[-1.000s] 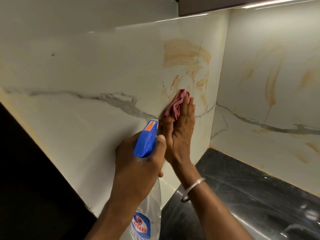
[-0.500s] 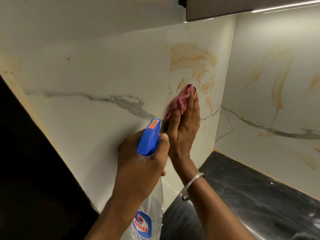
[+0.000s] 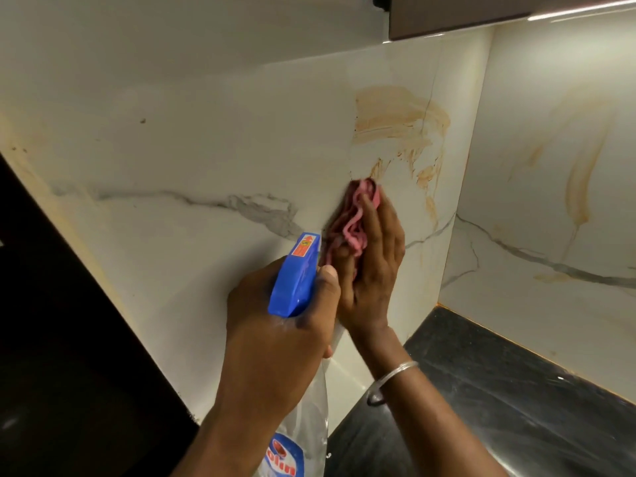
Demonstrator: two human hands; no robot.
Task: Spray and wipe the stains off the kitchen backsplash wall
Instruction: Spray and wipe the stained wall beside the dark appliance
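Since a second ago the right hand [image 3: 370, 266] has carried the crumpled pink cloth [image 3: 351, 218] slightly down and left along the white marbled backsplash wall [image 3: 206, 160], its fingers [image 3: 375, 222] pressed together flat over the cloth. It now sits just below the orange-brown smeared stains [image 3: 399, 122], which remain largely unwiped. Meanwhile the left hand [image 3: 275, 339] stays wrapped around the clear spray bottle with a blue trigger head [image 3: 296, 273], above the black stone counter [image 3: 499, 390].

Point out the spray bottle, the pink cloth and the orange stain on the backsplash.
spray bottle [image 3: 296, 273]: head view, on its blue trigger head, gripped by the left hand [image 3: 275, 342].
pink cloth [image 3: 351, 222]: head view, on its bunched folds under the right hand [image 3: 375, 266].
orange stain [image 3: 395, 115]: head view, on the upper smeared patch.
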